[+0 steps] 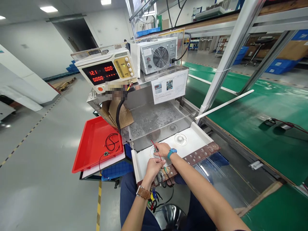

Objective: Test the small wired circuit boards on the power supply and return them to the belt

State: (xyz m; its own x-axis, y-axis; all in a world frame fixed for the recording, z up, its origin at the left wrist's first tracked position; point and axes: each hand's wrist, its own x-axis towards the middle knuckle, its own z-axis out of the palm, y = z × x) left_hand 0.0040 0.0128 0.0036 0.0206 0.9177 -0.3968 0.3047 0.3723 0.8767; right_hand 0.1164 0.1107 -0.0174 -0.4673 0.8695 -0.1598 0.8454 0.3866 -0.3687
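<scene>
Head view, low centre of the frame: the right hand (163, 149), wearing a blue wristband, is pinching a small green circuit board (155, 149) between narrowly closed fingertips, holding it over a white tray (194, 141). Whether the board is touching the tray cannot be told. The board is tiny, its detail too small to read. A thin red wire (157, 152) is running from just above it down toward the left hand (154, 166). That hand, wearing a brown watch strap, is closing its fingers on the wire's lower end, just below the right hand. A brown strip with copper pads (197, 155) is lying along the tray's near edge, beside both hands. At left, a red tray (91, 150) is holding loose black wires (112, 141). At upper centre, a power supply (107, 69) is showing red digits, 12.1 among them.
</scene>
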